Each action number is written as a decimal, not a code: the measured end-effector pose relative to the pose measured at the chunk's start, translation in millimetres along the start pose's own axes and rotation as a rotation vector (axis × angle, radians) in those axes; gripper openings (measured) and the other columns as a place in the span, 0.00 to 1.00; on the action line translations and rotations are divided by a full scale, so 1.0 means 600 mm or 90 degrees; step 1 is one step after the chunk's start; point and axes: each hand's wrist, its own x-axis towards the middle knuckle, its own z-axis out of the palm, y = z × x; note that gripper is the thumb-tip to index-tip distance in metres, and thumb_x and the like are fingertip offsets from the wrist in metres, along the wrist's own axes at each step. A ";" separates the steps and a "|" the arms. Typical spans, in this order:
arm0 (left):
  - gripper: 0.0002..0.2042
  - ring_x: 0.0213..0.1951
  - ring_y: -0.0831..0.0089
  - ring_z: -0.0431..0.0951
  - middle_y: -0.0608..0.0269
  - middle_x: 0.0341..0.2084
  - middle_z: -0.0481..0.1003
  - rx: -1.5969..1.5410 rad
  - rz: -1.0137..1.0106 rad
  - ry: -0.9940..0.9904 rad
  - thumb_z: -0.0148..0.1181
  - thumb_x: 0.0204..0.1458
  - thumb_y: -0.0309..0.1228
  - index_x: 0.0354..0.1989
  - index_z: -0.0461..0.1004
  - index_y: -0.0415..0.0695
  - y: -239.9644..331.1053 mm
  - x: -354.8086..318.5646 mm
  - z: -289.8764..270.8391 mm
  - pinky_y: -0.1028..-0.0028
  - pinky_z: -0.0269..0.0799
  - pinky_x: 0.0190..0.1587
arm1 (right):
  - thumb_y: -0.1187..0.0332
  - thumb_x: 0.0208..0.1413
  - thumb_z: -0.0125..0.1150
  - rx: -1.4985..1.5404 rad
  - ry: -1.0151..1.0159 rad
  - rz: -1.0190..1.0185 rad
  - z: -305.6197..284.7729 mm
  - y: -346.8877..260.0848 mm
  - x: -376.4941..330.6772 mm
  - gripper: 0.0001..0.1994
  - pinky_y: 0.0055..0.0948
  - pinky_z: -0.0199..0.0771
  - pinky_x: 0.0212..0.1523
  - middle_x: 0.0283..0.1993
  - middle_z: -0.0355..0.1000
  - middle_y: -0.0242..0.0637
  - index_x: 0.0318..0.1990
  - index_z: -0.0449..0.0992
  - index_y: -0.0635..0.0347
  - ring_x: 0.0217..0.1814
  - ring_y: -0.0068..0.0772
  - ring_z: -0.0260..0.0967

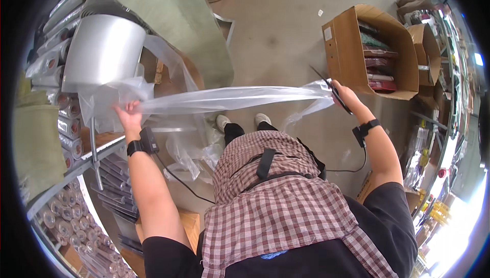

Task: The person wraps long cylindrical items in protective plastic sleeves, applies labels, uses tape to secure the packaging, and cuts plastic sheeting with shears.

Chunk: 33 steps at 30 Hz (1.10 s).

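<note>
A strip of clear plastic film (pixel 229 98) stretches across in front of me from a large roll (pixel 104 48) at the left. My left hand (pixel 130 117) is at the film near the roll, its fingers curled on it and the thumb sticking out. At the other end, my right hand (pixel 344 97) grips the gathered film edge. That hand also holds a slim dark pointed tool (pixel 334 90), scissors or a knife; I cannot tell which. Its thin tip points up and left, away from me. Loose film (pixel 191 148) hangs down below the strip on the left.
An open cardboard box (pixel 341 56) with wrapped packs inside stands at the far right. Shelves with several rolls (pixel 66 211) line the left side, and a metal bar (pixel 94 148) hangs by the roll. Cables run from both wrist devices. A person's legs show at the upper right.
</note>
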 end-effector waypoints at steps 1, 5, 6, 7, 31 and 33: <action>0.28 0.21 0.71 0.59 0.69 0.13 0.53 -0.027 0.025 0.035 0.45 0.50 0.60 0.17 0.53 0.47 -0.005 -0.008 0.004 0.69 0.63 0.35 | 0.73 0.45 0.55 0.004 0.006 0.007 0.006 0.008 -0.001 0.16 0.38 0.68 0.29 0.24 0.69 0.45 0.44 0.62 0.54 0.27 0.48 0.70; 0.31 0.18 0.74 0.54 0.70 0.13 0.51 -0.146 0.132 0.118 0.28 0.51 0.65 0.20 0.59 0.46 -0.034 -0.056 0.026 0.75 0.59 0.29 | 0.71 0.44 0.56 0.113 -0.039 -0.022 0.023 -0.020 -0.011 0.20 0.34 0.69 0.23 0.25 0.70 0.42 0.47 0.61 0.51 0.20 0.40 0.69; 0.31 0.18 0.74 0.54 0.70 0.13 0.51 -0.148 0.137 0.115 0.28 0.51 0.65 0.20 0.59 0.46 -0.037 -0.069 0.026 0.75 0.59 0.29 | 0.71 0.44 0.56 0.117 -0.074 -0.033 0.035 -0.014 -0.010 0.20 0.35 0.69 0.22 0.26 0.71 0.43 0.47 0.61 0.50 0.20 0.41 0.69; 0.31 0.17 0.76 0.53 0.71 0.12 0.50 -0.216 0.083 0.011 0.26 0.54 0.62 0.26 0.62 0.44 -0.040 -0.082 0.016 0.76 0.58 0.28 | 0.70 0.45 0.55 0.060 -0.133 -0.067 0.041 -0.012 -0.008 0.19 0.36 0.70 0.27 0.28 0.71 0.44 0.47 0.62 0.50 0.24 0.41 0.71; 0.10 0.17 0.85 0.59 0.76 0.14 0.59 0.094 0.197 0.075 0.52 0.56 0.38 0.33 0.69 0.44 -0.130 -0.251 -0.027 0.78 0.62 0.26 | 0.24 0.44 0.32 -0.484 -0.734 -0.501 0.170 -0.905 0.245 0.46 0.40 0.61 0.48 0.44 0.66 0.42 0.53 0.62 0.61 0.46 0.38 0.62; 0.11 0.16 0.86 0.56 0.78 0.13 0.57 0.150 0.184 0.083 0.51 0.56 0.39 0.31 0.68 0.43 -0.130 -0.256 -0.024 0.81 0.58 0.24 | 0.27 0.47 0.32 -0.483 -0.729 -0.572 0.186 -0.936 0.233 0.41 0.37 0.61 0.44 0.37 0.64 0.37 0.48 0.63 0.61 0.40 0.35 0.60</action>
